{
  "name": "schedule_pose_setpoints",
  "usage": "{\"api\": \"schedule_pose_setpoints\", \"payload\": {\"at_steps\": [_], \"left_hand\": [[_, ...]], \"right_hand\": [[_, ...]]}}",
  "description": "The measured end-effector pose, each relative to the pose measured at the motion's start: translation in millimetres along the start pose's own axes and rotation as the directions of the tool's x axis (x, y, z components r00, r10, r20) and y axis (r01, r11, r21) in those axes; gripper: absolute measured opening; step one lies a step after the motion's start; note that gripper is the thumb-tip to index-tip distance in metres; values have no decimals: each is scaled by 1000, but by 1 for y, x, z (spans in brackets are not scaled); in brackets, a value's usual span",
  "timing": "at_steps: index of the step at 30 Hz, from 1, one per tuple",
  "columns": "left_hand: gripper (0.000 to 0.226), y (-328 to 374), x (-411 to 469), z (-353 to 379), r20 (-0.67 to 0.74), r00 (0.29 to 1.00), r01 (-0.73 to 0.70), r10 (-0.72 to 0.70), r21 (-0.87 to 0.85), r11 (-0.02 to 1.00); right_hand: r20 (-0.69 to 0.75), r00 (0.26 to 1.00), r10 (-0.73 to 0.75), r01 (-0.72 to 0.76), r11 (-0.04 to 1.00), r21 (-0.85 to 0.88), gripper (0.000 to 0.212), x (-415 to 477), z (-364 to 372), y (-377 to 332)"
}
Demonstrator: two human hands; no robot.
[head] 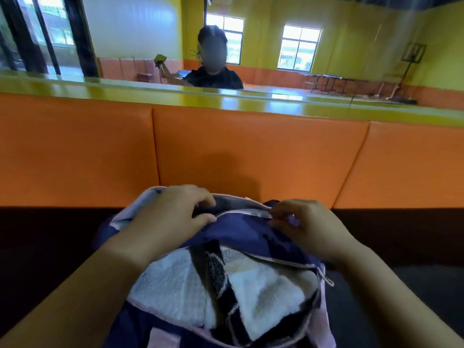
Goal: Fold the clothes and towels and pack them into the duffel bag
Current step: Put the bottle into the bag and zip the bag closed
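White towel [175,295] fills the near end of the duffel bag [241,234], a dark strap [221,280] lying across it. Bag sits on a dark surface, maybe the floor [45,247], against the orange padded wall [251,151]; it is purple with pink trim.

Packing looks mostly done; step in hand reads as closing or adjusting an upper zip opening. Left hand [170,217] has its grip curled on the pink rim, fingers pressed over the edge, holding it steady. Right hand [306,224] has fingertips pressed together, pinching something small at the zipper line [243,212], likely the pull, though it's too small to be sure.

Next move probably calls for the left to keep the fabric taut while the right draws along the track, without snagging cloth.

Hard to tell: what's inside the far pocket, whether more clothes wait outside the shot, and the bag's bottom edge is cut off. A second zipper pull [326,278] dangles at right.
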State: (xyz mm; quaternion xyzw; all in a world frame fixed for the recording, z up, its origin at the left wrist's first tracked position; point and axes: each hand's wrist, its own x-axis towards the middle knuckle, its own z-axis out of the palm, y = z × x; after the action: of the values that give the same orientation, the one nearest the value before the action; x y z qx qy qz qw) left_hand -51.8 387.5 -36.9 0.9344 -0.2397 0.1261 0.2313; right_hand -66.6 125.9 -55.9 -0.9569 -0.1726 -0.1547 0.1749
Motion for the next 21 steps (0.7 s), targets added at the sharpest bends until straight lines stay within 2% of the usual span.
{"api": "schedule_pose_setpoints", "payload": {"at_steps": [3,6,9,12,14,18,21], "left_hand": [[19,31,1,24,43,999,-26,27,-31,999],[23,61,-4,49,46,997,-62,64,-59,996],[29,89,-13,71,73,992,-105,107,-36,994],[35,110,-22,86,170,979,-112,109,11,994],[38,118,-24,93,252,959,-165,129,126,978],[27,119,-27,111,376,918,-212,123,204,956],[45,116,-31,126,458,882,-244,109,246,938]], "right_hand": [[-41,989,139,-136,989,63,11,-32,-2,28],[-2,968,252,-248,954,171,9,-64,1,44],[33,948,315,-315,929,194,18,-91,9,54],[73,939,335,-343,915,212,20,-108,16,53],[96,943,320,-333,920,206,17,-113,21,51],[70,943,326,-334,922,194,10,-115,28,50],[56,932,359,-361,899,247,10,-116,25,51]]}}
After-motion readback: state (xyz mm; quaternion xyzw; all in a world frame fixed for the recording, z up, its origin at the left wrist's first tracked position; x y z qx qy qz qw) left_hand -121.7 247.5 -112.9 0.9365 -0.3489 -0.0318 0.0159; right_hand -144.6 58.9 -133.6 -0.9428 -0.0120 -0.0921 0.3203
